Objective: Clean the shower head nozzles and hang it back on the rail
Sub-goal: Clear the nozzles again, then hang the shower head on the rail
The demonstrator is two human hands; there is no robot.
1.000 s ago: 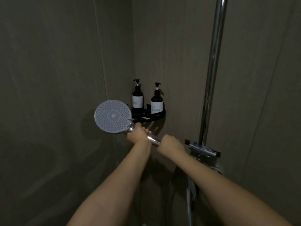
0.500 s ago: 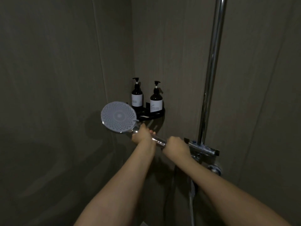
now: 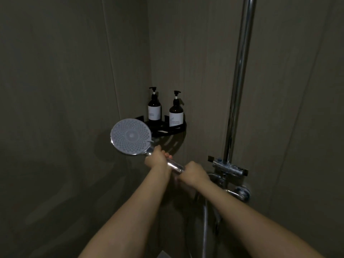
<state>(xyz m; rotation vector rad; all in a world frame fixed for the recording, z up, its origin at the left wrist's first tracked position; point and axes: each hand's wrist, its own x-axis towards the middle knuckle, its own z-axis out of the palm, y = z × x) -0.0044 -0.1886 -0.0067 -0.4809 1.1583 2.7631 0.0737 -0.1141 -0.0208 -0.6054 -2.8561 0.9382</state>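
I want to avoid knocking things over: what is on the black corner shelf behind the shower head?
Two dark pump bottles with white labels stand upright on the shelf. The shower head covers the shelf's left end, so anything there is hidden.

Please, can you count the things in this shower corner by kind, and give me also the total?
Pump bottles: 2, one and another
Corner shelf: 1
Shower head: 1, held by the left hand and right hand
Rail: 1
Mixer valve: 1
Hose: 1
Total: 7

Bathroom shower (rail (image 3: 240, 75), pump bottles (image 3: 154, 108))
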